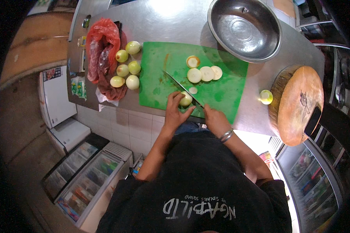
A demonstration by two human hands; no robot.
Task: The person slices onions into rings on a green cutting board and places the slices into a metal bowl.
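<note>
On the green cutting board my left hand holds a peeled onion near the board's front edge. My right hand grips the handle of a kitchen knife; its blade lies at a slant along the onion's right side, tip towards the upper left. A small cut onion slice lies just beyond the blade. Farther back on the board are several pale onion slices in an overlapping row, and an onion piece with a brownish rim. Several whole peeled onions stand left of the board.
A red plastic bag and a reddish net bag lie at the left of the steel table. A large metal bowl overlaps the board's back right corner. Farther right are a single onion and a round wooden block bearing a phone.
</note>
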